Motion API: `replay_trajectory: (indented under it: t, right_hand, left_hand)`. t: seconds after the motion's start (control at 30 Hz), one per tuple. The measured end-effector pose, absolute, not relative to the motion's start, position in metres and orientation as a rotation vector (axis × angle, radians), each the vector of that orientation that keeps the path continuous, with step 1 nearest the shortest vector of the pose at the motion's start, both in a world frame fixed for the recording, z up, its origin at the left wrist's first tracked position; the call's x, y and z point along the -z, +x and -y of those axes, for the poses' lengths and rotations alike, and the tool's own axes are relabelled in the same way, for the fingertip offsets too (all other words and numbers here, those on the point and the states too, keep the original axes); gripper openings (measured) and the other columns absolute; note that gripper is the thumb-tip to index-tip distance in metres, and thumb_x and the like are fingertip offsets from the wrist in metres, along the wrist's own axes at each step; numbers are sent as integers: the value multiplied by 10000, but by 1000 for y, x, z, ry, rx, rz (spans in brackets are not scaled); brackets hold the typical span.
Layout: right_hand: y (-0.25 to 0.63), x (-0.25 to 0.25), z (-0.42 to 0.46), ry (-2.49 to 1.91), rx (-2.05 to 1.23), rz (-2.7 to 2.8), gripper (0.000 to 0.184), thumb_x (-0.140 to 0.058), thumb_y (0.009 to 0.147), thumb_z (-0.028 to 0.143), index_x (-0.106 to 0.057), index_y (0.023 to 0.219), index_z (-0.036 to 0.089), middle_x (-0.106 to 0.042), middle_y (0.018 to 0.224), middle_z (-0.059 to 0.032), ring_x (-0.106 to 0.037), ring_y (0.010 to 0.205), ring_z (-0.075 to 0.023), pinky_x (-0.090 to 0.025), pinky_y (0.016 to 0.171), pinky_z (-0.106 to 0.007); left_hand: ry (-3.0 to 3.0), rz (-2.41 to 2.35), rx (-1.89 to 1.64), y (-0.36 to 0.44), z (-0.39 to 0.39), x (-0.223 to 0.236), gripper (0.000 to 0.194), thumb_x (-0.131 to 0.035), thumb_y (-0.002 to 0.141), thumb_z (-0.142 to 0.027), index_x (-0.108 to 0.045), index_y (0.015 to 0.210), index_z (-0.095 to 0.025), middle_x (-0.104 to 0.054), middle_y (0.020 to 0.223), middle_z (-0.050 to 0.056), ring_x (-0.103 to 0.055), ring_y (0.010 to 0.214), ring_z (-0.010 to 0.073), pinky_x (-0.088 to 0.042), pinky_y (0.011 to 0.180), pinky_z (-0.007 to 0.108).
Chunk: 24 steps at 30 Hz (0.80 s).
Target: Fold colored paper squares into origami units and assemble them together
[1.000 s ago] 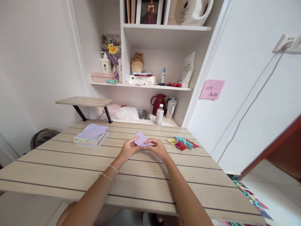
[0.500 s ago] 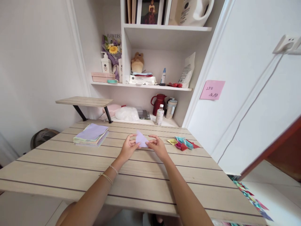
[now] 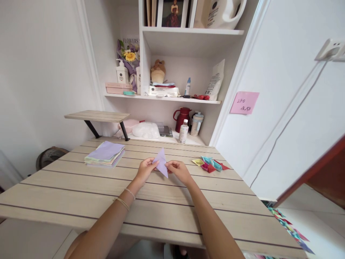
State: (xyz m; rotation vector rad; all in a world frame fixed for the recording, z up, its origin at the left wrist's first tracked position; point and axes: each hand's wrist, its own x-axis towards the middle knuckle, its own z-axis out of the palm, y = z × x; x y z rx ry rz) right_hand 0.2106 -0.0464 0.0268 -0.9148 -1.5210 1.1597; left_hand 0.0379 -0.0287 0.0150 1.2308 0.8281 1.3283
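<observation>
A folded piece of purple paper (image 3: 161,163) is held between both hands above the middle of the table. It has a pointed, diamond-like shape, one tip up and one down toward me. My left hand (image 3: 145,169) pinches its left side between thumb and fingers. At its right edge my right hand (image 3: 178,170) closes thumb and fingertips on the paper. To the left lies a stack of coloured paper sheets (image 3: 105,153), a purple one on top. Several folded paper pieces (image 3: 210,164) in yellow, blue, pink and red lie in a small heap to the right.
The slatted wooden table (image 3: 129,212) carries a small raised shelf (image 3: 98,116) at the back left. Behind stand a white bottle (image 3: 183,132), a red jug (image 3: 182,119) and a plastic bag (image 3: 146,130). More folded paper pieces (image 3: 289,226) show beyond the table's right edge.
The purple paper has turned in the hands from a wide triangle to an upright, pointed diamond-like shape. My right hand's fingers have drawn closer together at its right edge.
</observation>
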Motion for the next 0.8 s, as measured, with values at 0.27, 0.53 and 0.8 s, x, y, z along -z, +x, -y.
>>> replay_trajectory:
  t: [0.27, 0.53, 0.8]
  right_hand:
    - [210, -30, 51, -856, -1160, 1448, 414, -632, 661, 361, -503, 1024, 210, -636, 676, 11, -601, 580, -135, -481, 595, -278]
    - [211, -30, 49, -915, -1263, 1454, 292, -624, 673, 427, -629, 791, 160, -632, 721, -29, -584, 630, -129, -443, 579, -236]
    - [209, -29, 50, -817, -1375, 1414, 283, -666, 635, 432, -647, 756, 177, -611, 667, 1, -537, 599, -102, -422, 576, -228]
  left_hand:
    - [1111, -780, -1314, 36, 31, -17, 298, -709, 594, -284, -617, 809, -100, -670, 772, 88, -621, 663, 160, -496, 631, 276]
    - [1106, -744, -1197, 36, 34, -19, 297, -692, 631, -288, -590, 851, -117, -657, 796, 70, -595, 628, 110, -470, 629, 227]
    - [1090, -687, -1119, 37, 36, -17, 309, -690, 639, -295, -586, 875, -125, -649, 826, 77, -601, 702, 133, -454, 697, 256]
